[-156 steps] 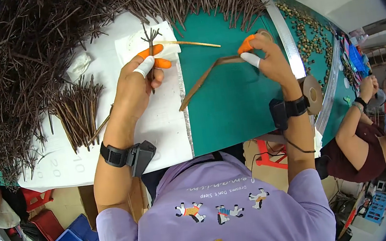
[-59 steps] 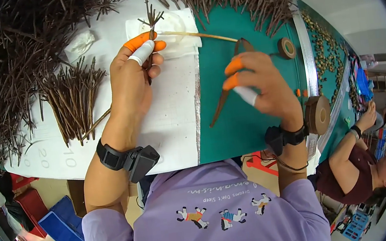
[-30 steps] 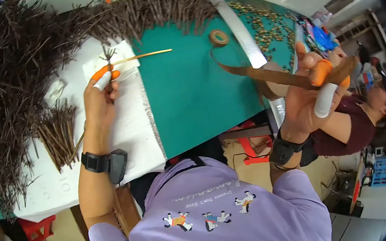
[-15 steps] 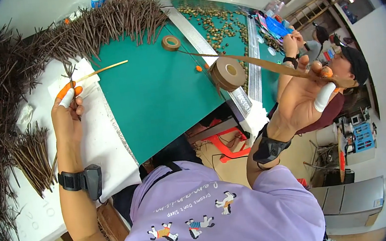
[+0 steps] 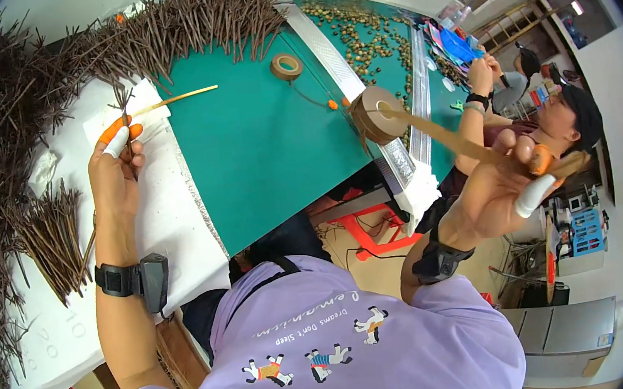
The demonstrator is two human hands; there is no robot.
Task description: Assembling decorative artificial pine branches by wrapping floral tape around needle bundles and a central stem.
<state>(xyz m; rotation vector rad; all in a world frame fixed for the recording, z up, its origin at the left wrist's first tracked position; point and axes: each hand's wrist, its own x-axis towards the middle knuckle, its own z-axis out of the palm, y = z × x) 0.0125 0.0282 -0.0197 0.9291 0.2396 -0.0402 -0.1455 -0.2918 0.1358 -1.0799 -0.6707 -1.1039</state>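
My left hand [image 5: 115, 168], with an orange finger cover and a white-wrapped thumb, pinches a thin brown branched twig [image 5: 126, 112] upright over the white-covered table part. A pale thin stick [image 5: 187, 96] reaches right from beside those fingertips; whether I hold it too, I cannot tell. Raised at the right, my right hand [image 5: 494, 191] is closed on a strip of brown tape [image 5: 449, 140], gripped between white-wrapped thumb and orange-covered finger. The strip's other end passes in front of a large brown tape roll [image 5: 378, 116]. A smaller tape roll [image 5: 286, 67] lies on the green mat.
Heaped brown twigs [image 5: 175, 32] line the back and left, with a smaller bundle [image 5: 53, 242] near my left forearm. Small round brownish pieces [image 5: 366, 40] lie beyond a metal strip [image 5: 325, 49]. A co-worker [image 5: 555, 118] sits at the right. A red stool [image 5: 374, 226] stands below.
My right hand has moved slightly down with the tape strip. The strip no longer runs taut from the small roll, whose tape tail now curls on the mat. The left hand keeps its hold.
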